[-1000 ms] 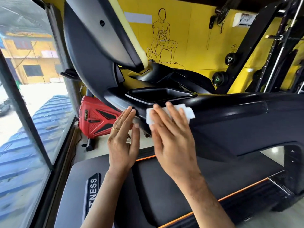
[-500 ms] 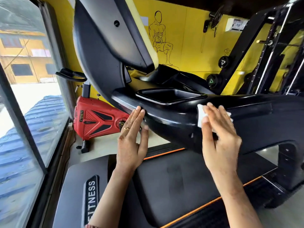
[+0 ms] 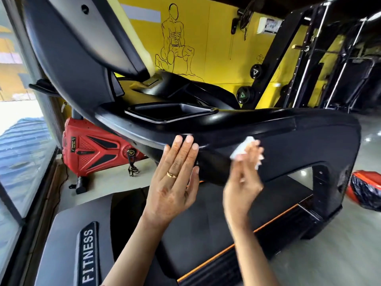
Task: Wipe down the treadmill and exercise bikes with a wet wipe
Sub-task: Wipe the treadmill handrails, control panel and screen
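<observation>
A gym room with a yellow painted wall (image 3: pixel 216 58), which bears a black line drawing of a crouching muscular figure, lies behind the big black plastic treadmill (image 3: pixel 299 141). A window (image 3: pixel 18 145) runs down the left.

The left hand (image 3: pixel 175 182), which wears a gold ring (image 3: pixel 171 174), is open and flat. Its straight fingertips touch the lower edge of the treadmill's console arm and it holds nothing. The right hand (image 3: pixel 243 180) is smeared by motion. Its fingers look extended and spread, pressing the crumpled white wet wipe (image 3: pixel 240 149) against the side panel of the arm just right of the left hand. Corners of the wipe stick out past the fingers.

The step in hand looks like wiping that side panel. To do it well, the palm should stay flat so that the whole wipe bears on the plastic. Strokes should overlap along the panel's length, then follow the curved lower edge and the cut-out further right. The bracing left hand should stay clear of the wipe's path. The rectangular black tray recess (image 3: pixel 169 112) on top will need a folded corner pushed into its angles. The red-shelled exercise bike (image 3: pixel 92 149), far left on the floor, is well apart from both hands.

White capitals reading "FITNESS" sit on a black badge (image 3: pixel 88 254) on the grey motor cover, near left. A small emblem on the bike is too small to read.
</observation>
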